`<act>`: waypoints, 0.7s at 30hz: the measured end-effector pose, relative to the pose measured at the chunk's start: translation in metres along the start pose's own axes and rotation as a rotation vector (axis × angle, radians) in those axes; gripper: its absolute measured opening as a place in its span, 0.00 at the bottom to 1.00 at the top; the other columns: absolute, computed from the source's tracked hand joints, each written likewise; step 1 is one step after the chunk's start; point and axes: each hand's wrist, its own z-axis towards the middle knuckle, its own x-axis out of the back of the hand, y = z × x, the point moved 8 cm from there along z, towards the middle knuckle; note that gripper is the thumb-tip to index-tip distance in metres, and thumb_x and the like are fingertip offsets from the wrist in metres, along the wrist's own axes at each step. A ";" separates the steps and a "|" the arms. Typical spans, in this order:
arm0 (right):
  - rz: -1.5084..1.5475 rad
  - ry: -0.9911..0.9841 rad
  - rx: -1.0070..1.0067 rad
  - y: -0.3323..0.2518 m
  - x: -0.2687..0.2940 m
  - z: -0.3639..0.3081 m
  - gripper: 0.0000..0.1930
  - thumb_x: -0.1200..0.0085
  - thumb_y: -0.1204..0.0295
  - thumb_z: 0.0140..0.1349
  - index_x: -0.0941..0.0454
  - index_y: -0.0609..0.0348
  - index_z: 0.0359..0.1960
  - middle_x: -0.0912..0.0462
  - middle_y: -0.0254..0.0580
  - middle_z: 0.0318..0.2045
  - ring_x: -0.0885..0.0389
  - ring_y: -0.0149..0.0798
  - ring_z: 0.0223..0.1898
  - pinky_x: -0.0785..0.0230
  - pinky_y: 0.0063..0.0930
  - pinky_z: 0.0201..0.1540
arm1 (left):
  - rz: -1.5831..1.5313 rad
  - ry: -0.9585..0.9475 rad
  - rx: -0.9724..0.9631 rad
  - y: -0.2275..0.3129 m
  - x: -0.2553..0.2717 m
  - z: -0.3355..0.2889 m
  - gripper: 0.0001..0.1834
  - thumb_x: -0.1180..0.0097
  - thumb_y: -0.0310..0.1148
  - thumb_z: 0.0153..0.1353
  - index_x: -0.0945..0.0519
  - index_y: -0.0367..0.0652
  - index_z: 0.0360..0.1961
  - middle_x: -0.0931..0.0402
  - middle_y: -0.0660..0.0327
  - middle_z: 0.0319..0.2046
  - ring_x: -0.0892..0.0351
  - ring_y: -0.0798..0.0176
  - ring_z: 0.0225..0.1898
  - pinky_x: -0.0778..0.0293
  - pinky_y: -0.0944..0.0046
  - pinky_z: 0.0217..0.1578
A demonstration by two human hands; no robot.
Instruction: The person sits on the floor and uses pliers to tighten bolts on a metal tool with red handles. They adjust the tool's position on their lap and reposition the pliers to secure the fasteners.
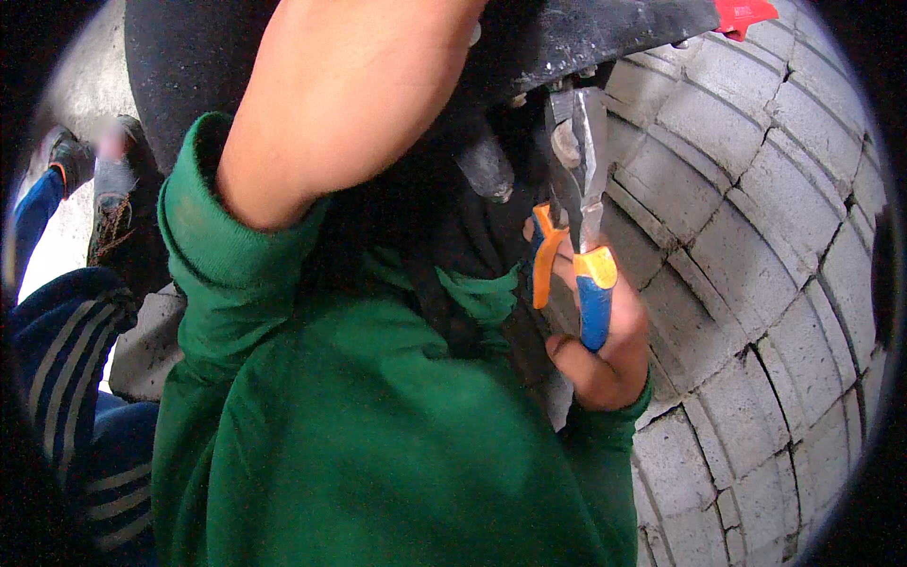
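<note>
A pair of pliers (590,170) with blue and yellow-orange handles is in my right hand (619,345). My thumb lies near the lower end of the blue handle, and the other fingers are partly hidden behind the tool. The jaws point up and meet the underside of a scuffed black panel (614,42); whether they grip a small fastener there I cannot tell. Beside the jaws a dark rounded peg (487,170) sticks down. My left forearm (350,94), in a pushed-up green sleeve, reaches up over the black part, its hand beyond the top edge.
A red tab (744,14) sits at the panel's right tip. Grey blocks (756,255) are laid in rows along the right. At left are legs in dark blue trousers with pale stripes (61,373), dark shoes (113,180) and a grey block (149,345).
</note>
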 end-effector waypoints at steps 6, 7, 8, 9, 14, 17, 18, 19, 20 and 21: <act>-0.173 0.092 0.019 -0.011 0.003 0.010 0.38 0.51 0.74 0.30 0.27 0.76 0.53 0.26 0.59 0.55 0.28 0.53 0.60 0.42 0.32 0.63 | -0.103 -0.138 -0.015 -0.006 0.005 0.007 0.18 0.48 0.41 0.69 0.21 0.33 0.37 0.22 0.61 0.25 0.25 0.71 0.24 0.31 0.71 0.29; -0.164 0.102 0.005 -0.011 0.002 0.011 0.38 0.51 0.74 0.30 0.28 0.75 0.53 0.26 0.59 0.55 0.27 0.52 0.60 0.42 0.32 0.63 | -0.090 -0.083 0.018 -0.004 0.003 0.005 0.18 0.49 0.41 0.70 0.21 0.33 0.37 0.21 0.61 0.25 0.25 0.71 0.24 0.31 0.71 0.28; -0.147 0.115 -0.005 -0.008 0.004 0.011 0.38 0.51 0.75 0.30 0.29 0.75 0.53 0.26 0.59 0.54 0.27 0.52 0.59 0.42 0.31 0.63 | -0.131 -0.125 0.041 -0.007 -0.002 0.007 0.18 0.49 0.41 0.70 0.21 0.33 0.38 0.21 0.61 0.26 0.25 0.71 0.24 0.30 0.71 0.28; -0.143 0.135 -0.011 -0.009 0.003 0.010 0.39 0.51 0.75 0.30 0.30 0.75 0.54 0.26 0.58 0.54 0.27 0.51 0.58 0.41 0.31 0.62 | -0.178 -0.176 0.068 -0.007 -0.003 0.008 0.18 0.49 0.41 0.70 0.21 0.33 0.38 0.21 0.60 0.26 0.25 0.70 0.24 0.30 0.71 0.27; -0.279 0.147 0.068 -0.012 0.003 0.010 0.41 0.51 0.76 0.30 0.34 0.73 0.57 0.29 0.56 0.56 0.28 0.49 0.57 0.41 0.31 0.61 | -0.179 -0.269 0.043 -0.004 0.003 0.008 0.20 0.50 0.43 0.70 0.22 0.31 0.37 0.21 0.60 0.25 0.25 0.70 0.22 0.28 0.70 0.26; -0.371 0.171 0.040 -0.013 0.004 0.012 0.42 0.53 0.77 0.33 0.36 0.70 0.61 0.31 0.58 0.57 0.30 0.52 0.58 0.41 0.35 0.62 | -0.075 -0.197 -0.001 -0.001 0.005 0.010 0.21 0.50 0.43 0.70 0.22 0.31 0.36 0.21 0.60 0.23 0.25 0.70 0.21 0.28 0.69 0.25; -0.369 0.170 0.043 -0.015 0.005 0.012 0.43 0.55 0.79 0.34 0.38 0.68 0.64 0.31 0.59 0.56 0.30 0.57 0.58 0.41 0.39 0.63 | -0.058 -0.198 -0.011 0.000 0.004 0.010 0.21 0.50 0.43 0.70 0.22 0.31 0.36 0.21 0.60 0.23 0.25 0.70 0.21 0.28 0.69 0.25; -0.340 0.154 0.035 -0.015 0.006 0.013 0.43 0.55 0.79 0.35 0.38 0.69 0.64 0.31 0.60 0.57 0.31 0.56 0.58 0.42 0.39 0.63 | -0.043 -0.198 -0.020 -0.001 0.004 0.011 0.21 0.50 0.43 0.70 0.22 0.32 0.36 0.22 0.60 0.23 0.25 0.70 0.21 0.28 0.69 0.25; -0.313 0.137 0.030 -0.017 0.006 0.013 0.43 0.54 0.79 0.36 0.38 0.69 0.64 0.32 0.60 0.57 0.31 0.56 0.59 0.42 0.40 0.64 | -0.031 -0.198 -0.032 0.001 0.004 0.011 0.21 0.50 0.43 0.71 0.22 0.32 0.35 0.22 0.60 0.23 0.25 0.70 0.20 0.28 0.69 0.25; -0.259 0.103 0.014 -0.017 0.009 0.013 0.41 0.51 0.77 0.36 0.36 0.71 0.61 0.33 0.60 0.59 0.32 0.51 0.60 0.43 0.38 0.64 | -0.021 -0.195 -0.041 0.003 0.004 0.010 0.21 0.50 0.43 0.71 0.22 0.32 0.35 0.22 0.60 0.23 0.26 0.70 0.20 0.28 0.69 0.25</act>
